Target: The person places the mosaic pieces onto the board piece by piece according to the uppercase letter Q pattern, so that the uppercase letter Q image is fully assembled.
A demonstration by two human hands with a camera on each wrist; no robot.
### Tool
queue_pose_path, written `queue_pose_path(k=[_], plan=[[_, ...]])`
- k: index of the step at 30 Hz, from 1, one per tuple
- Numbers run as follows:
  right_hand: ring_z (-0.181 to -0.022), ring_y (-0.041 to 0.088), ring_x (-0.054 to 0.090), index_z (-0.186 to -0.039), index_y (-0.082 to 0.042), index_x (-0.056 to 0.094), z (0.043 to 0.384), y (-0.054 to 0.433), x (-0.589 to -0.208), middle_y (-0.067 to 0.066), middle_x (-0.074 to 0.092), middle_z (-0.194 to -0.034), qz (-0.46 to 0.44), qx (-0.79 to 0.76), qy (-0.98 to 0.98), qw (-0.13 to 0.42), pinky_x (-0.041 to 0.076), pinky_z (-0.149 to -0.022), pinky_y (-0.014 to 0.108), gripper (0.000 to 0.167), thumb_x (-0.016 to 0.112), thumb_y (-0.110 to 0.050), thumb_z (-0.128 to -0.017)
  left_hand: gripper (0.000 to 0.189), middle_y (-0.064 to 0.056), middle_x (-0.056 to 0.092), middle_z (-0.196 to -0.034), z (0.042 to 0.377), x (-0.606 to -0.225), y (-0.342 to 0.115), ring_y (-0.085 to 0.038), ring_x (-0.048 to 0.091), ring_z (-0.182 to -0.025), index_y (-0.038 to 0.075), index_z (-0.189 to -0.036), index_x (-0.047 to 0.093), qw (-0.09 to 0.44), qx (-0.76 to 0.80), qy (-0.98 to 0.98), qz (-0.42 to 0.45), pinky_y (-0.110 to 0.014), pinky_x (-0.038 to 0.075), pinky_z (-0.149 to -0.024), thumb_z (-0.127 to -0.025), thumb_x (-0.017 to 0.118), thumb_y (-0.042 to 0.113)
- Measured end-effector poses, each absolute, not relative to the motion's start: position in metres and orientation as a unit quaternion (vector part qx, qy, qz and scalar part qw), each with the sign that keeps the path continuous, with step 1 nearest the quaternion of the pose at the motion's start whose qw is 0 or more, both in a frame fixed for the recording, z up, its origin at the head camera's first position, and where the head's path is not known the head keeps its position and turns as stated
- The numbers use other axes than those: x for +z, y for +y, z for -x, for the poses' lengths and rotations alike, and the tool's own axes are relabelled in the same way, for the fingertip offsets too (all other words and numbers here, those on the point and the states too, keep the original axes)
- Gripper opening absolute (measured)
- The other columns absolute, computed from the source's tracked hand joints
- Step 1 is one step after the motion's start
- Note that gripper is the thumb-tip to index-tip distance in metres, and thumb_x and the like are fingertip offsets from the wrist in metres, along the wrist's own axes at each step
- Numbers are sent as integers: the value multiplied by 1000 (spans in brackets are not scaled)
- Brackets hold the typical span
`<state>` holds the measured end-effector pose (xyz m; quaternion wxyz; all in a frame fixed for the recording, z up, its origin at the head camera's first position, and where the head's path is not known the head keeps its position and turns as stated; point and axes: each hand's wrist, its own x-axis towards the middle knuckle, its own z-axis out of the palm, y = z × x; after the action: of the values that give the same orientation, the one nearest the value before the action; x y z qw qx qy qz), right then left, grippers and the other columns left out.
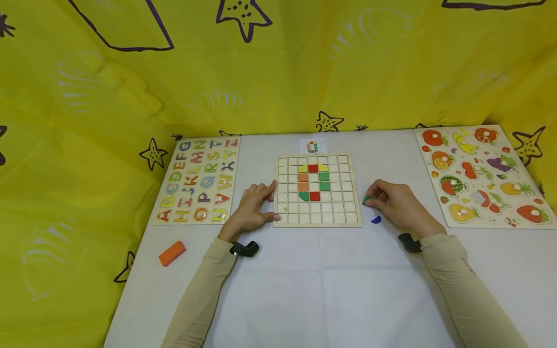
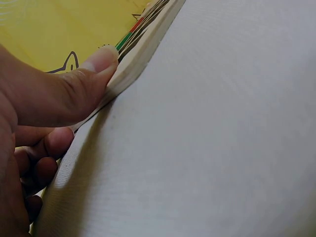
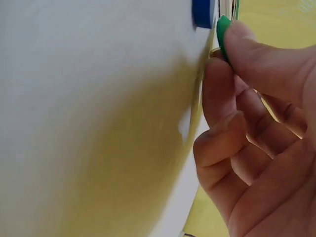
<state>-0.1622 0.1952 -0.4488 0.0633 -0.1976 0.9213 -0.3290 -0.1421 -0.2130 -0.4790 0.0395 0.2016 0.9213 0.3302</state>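
Observation:
A wooden grid board (image 1: 300, 218) lies in the middle of the table, with yellow, red, orange and green pieces arranged as a ring. Along its left edge, my left hand (image 1: 251, 208) rests with thumb and forefinger spread apart. The left wrist view shows that thumb (image 2: 64, 96) on the board's corner, the other fingers bent below it. Just right of the board, my right hand (image 1: 398, 205) pinches a small green piece (image 3: 223, 30) between thumb and forefinger. A blue piece (image 1: 376, 220) with a curved side lies on the table below the right fingertips.
Behind the board lies a small pattern card (image 1: 321, 143). An alphabet puzzle board (image 1: 171, 164) is at the left, a fruit puzzle board (image 1: 474, 150) at the right. An orange block (image 1: 172, 253) sits front left. Yellow cloth (image 1: 278, 72) hangs behind the table.

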Motion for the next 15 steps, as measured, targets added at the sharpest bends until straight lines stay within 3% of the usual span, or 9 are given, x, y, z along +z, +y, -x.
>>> queue_pose_path(k=[9, 15], plan=[[-74, 16, 59, -110, -7, 75, 170, 179, -452, 3, 74, -88, 222, -349, 910, 10, 46, -65, 22, 12, 74, -14, -100, 98, -4, 58, -102, 141, -478, -213, -24, 42, -100, -2, -160, 42, 39, 329, 922, -201, -37, 27, -90, -80, 93, 25], [-80, 14, 68, -109, -6, 81, 174, 164, -455, 9, 80, -99, 221, -387, 895, 8, 49, -71, 14, 16, 80, -15, -95, 98, -4, 57, -102, 142, -479, -213, -24, 42, -100, -1, -160, 42, 42, 328, 922, -200, -38, 26, -90, -81, 93, 24]])
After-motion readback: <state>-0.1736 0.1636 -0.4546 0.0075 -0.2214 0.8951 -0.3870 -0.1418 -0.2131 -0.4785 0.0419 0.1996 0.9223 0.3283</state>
